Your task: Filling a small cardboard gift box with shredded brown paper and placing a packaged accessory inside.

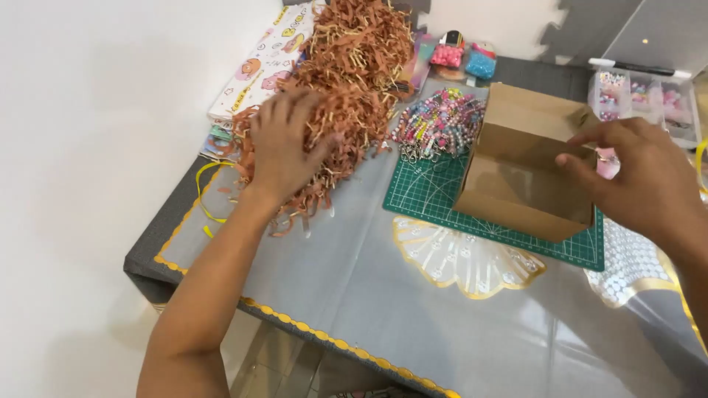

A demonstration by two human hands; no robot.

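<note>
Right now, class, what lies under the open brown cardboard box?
The brown cardboard box sits on a green cutting mat with white grid lines. The mat's part beneath the box is covered, so anything there stays unseen.

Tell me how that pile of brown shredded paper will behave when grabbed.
The shredded paper looks light and floppy: thin crinkled strips in a loose heap. Under the left hand it will probably compress, and strands trailing at the edge suggest bits may shed onto the table cover.

With the brown cardboard box point(527, 173) as our mark, our left hand point(284, 144) lies well off to its left, palm down, fingers spread and curling, forearm stretched forward, while our right hand point(638, 173) rests against its right wall, fingers seemingly pinching the edge.
</note>
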